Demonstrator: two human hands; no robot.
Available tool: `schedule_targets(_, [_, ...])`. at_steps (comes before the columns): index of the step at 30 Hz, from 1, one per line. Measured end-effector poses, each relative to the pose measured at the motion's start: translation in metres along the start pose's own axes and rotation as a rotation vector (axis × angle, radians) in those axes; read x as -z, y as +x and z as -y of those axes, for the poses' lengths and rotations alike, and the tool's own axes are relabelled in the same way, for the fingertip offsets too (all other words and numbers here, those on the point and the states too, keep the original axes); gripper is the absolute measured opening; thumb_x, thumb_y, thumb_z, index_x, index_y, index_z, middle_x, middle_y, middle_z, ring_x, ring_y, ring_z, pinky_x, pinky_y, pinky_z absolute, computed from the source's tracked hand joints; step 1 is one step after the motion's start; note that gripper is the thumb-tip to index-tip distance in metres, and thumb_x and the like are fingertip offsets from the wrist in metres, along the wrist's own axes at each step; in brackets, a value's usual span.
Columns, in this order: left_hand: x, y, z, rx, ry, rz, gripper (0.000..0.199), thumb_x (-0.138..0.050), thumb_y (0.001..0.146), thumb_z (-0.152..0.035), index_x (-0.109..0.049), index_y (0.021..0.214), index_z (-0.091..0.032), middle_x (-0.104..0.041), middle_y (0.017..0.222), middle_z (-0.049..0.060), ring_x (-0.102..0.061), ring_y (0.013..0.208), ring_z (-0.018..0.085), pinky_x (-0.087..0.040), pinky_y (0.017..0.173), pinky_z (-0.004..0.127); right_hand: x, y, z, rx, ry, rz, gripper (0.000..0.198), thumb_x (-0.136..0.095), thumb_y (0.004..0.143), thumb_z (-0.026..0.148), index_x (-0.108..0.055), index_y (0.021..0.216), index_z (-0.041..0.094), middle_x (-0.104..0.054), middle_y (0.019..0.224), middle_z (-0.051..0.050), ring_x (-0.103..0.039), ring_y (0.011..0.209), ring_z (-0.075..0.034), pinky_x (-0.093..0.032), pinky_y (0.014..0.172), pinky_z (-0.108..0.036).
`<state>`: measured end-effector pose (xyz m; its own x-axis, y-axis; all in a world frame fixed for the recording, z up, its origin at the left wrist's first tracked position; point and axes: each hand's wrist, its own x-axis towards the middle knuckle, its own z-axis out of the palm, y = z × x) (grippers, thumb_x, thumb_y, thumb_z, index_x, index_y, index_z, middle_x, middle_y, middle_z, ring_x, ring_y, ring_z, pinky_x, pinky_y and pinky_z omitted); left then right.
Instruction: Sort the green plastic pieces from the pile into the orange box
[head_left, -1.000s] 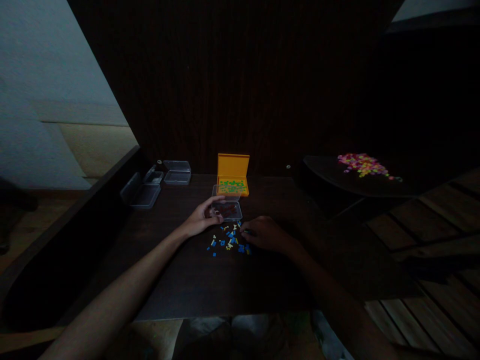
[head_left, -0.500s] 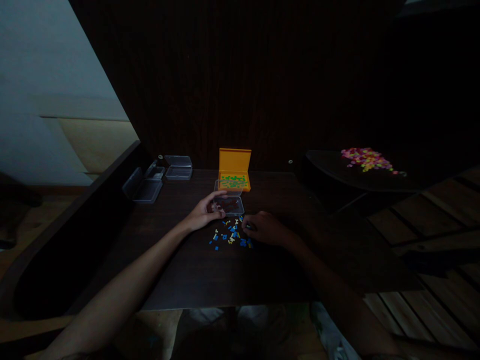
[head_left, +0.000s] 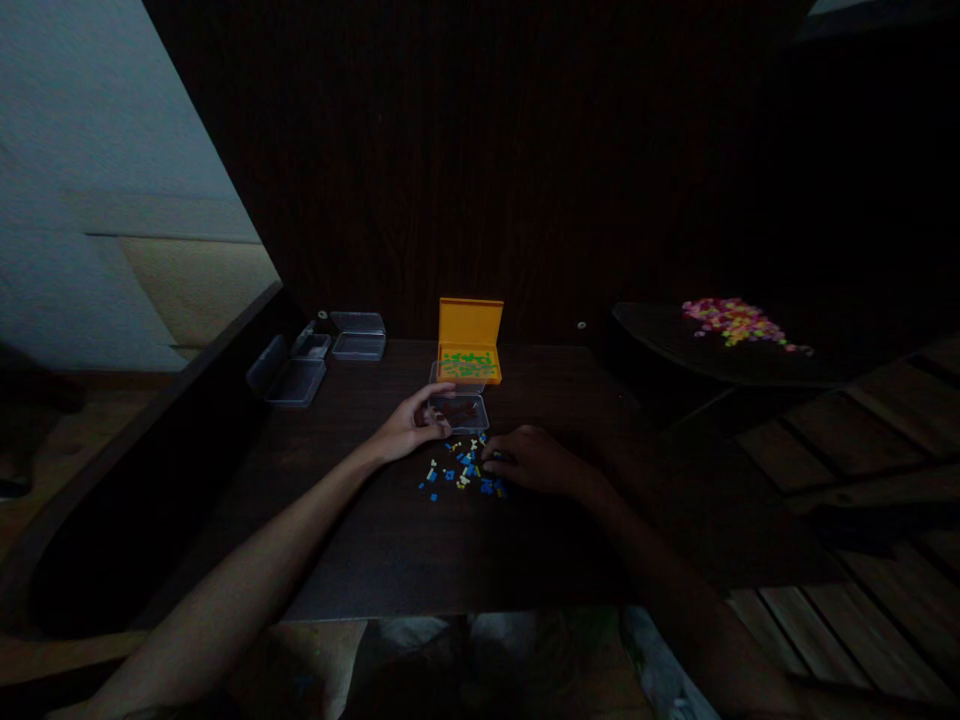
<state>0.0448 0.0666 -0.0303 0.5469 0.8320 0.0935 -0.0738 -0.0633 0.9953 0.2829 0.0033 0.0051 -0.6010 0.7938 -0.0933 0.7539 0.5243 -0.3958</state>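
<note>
My left hand (head_left: 411, 425) grips the left side of a clear plastic box (head_left: 486, 412), its lid tipped back; dark reddish bits lie inside. In front of the box, small blue, yellow and cream toy pieces (head_left: 465, 468) are scattered on the dark table. At the right edge of this scatter is my right hand (head_left: 525, 458), its fingers bent and drawn together low over the pieces. Whatever its fingertips hold is too small and dark to make out. Behind the clear box stands an open orange case (head_left: 470, 322) with green pieces in its base.
Several open clear boxes (head_left: 358, 345) stand at the table's back left, near a raised dark side panel (head_left: 150, 440). On a dark shelf (head_left: 652, 335) at right lies a heap of pink, yellow and orange pieces (head_left: 731, 320). A dark panel (head_left: 480, 150) rises behind the table.
My right hand has shifted very slightly among the scattered pieces, its fingers a little differently bent. The left hand keeps its hold on the clear box.
</note>
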Motion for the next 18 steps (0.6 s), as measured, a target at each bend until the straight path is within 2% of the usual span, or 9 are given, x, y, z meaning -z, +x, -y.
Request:
schedule_targets(12, [0.0001, -0.0005, -0.0013, 0.006, 0.003, 0.008, 0.066, -0.075, 0.069, -0.019, -0.05, 0.131, -0.02, -0.055, 0.13, 0.011, -0.055, 0.076, 0.009, -0.049, 0.08, 0.031, 0.001, -0.0014, -0.001, 0.008, -0.044, 0.019, 0.022, -0.055, 0.091, 0.03, -0.07, 0.105, 0.024, -0.074, 0.1, -0.004, -0.067, 0.09, -0.019, -0.042, 0.083, -0.028])
schedule_targets(18, [0.0006, -0.0006, -0.0007, -0.015, 0.046, 0.01, 0.065, -0.075, 0.071, -0.022, -0.051, 0.131, -0.022, -0.055, 0.129, 0.01, -0.055, 0.077, 0.01, -0.05, 0.082, 0.033, 0.0029, -0.0006, 0.0076, -0.056, -0.215, 0.095, 0.027, -0.047, 0.095, 0.033, -0.065, 0.112, 0.024, -0.073, 0.096, -0.007, -0.067, 0.085, -0.02, -0.04, 0.074, -0.027])
